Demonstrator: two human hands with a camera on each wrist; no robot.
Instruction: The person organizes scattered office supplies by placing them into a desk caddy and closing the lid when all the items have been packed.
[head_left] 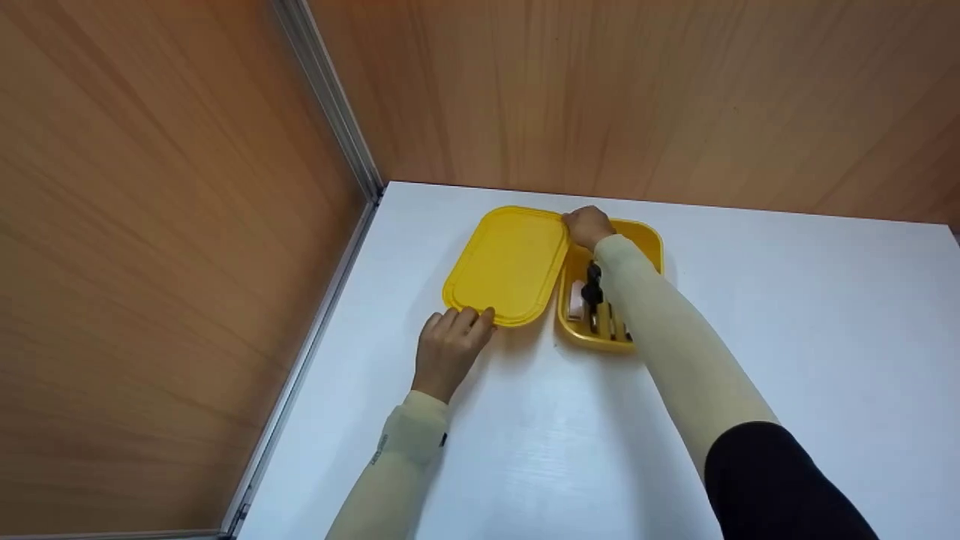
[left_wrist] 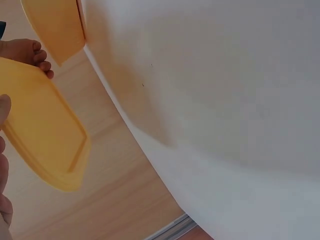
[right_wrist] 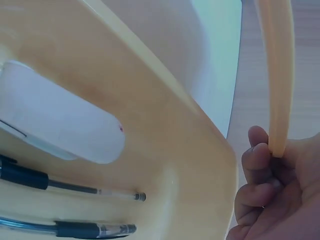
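Note:
A yellow lid hangs tilted just left of an open yellow box on the white table. My left hand grips the lid's near left corner, with the thumb lying on the lid. At the lid's far right corner, my right hand pinches the rim; the right wrist view shows the lid's edge held between the fingers of that hand. Inside the box lie a white eraser and black pens. My right forearm hides part of the box.
Wood-panel walls close in behind and to the left of the table, joined by a metal strip. The table's left edge runs along the left wall. Bare white tabletop lies in front of and to the right of the box.

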